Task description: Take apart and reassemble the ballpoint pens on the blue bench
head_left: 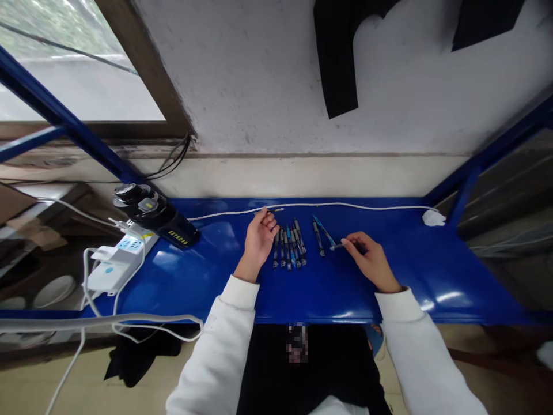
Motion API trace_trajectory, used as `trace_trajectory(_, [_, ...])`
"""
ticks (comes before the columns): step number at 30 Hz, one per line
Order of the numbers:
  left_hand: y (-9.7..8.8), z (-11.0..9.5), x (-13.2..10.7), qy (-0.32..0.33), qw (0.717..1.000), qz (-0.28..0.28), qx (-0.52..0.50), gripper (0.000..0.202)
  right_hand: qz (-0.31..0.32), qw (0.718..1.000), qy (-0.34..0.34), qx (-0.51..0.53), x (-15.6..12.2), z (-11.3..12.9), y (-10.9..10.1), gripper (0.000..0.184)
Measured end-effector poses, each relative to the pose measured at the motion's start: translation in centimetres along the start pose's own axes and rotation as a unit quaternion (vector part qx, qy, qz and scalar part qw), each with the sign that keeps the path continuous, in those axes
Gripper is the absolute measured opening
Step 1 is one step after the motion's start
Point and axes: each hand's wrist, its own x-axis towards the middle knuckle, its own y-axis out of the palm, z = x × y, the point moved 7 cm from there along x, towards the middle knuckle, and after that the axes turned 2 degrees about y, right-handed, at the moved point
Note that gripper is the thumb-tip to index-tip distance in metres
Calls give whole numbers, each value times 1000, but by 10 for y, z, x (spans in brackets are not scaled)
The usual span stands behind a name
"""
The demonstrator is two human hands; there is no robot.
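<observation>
My left hand (258, 239) is closed, palm turned up, at the left end of a row of pens (290, 248). A thin pen-like stick (276, 210) with a pale end juts from its fingertips, close to the white cable. Several dark and blue pens lie side by side in that row. My right hand (367, 256) pinches a dark pen (338, 246), most of it hidden by the fingers. Just left of it, a dark pen (318, 237) and a blue pen (323, 229) lie apart from the row, their far ends close together.
The blue table (207, 288) has a white cable (345, 204) along its back edge, ending near a crumpled white tissue (433, 217). On the left, a black bottle (158, 216) leans across a white power strip (114, 262). Blue metal posts (462, 190) flank the table.
</observation>
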Motion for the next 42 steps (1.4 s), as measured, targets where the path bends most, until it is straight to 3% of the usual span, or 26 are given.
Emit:
trace_trajectory(5, [1, -1, -2, 6, 1000, -4, 20, 36, -51, 993, 17, 104, 12, 10, -8, 36])
trace_trajectory(9, [2, 1, -2, 18, 999, 4, 44, 35, -60, 988, -13, 142, 41, 32, -4, 33])
trace_trajectory(12, [2, 2, -3, 27, 997, 4, 70, 37, -32, 986, -35, 162, 71, 48, 18, 38])
trace_trajectory(16, [6, 3, -4, 27, 997, 8, 75, 40, 33, 971, -31, 236, 96, 55, 67, 48])
trace_trajectory(19, [7, 4, -3, 25, 996, 11, 79, 42, 46, 972, -19, 229, 92, 54, 93, 47])
trace_trajectory(22, [5, 5, 0, 37, 994, 9, 104, 43, 65, 986, -48, 149, 75, 58, 102, 44])
trace_trajectory(27, [0, 4, 0, 111, 967, -30, 226, 41, 89, 989, -87, 77, 56, 66, 103, 43])
trace_trajectory(30, [3, 6, -4, 127, 952, -25, 277, 32, 86, 989, -93, 71, 56, 68, 104, 42])
trace_trajectory(35, [8, 8, -10, 142, 938, 1, 315, 24, 75, 990, -102, 65, 57, 68, 104, 41])
trace_trajectory(42, [10, -1, -11, 188, 928, 8, 321, 26, 116, 985, -125, 20, 54, 69, 111, 40])
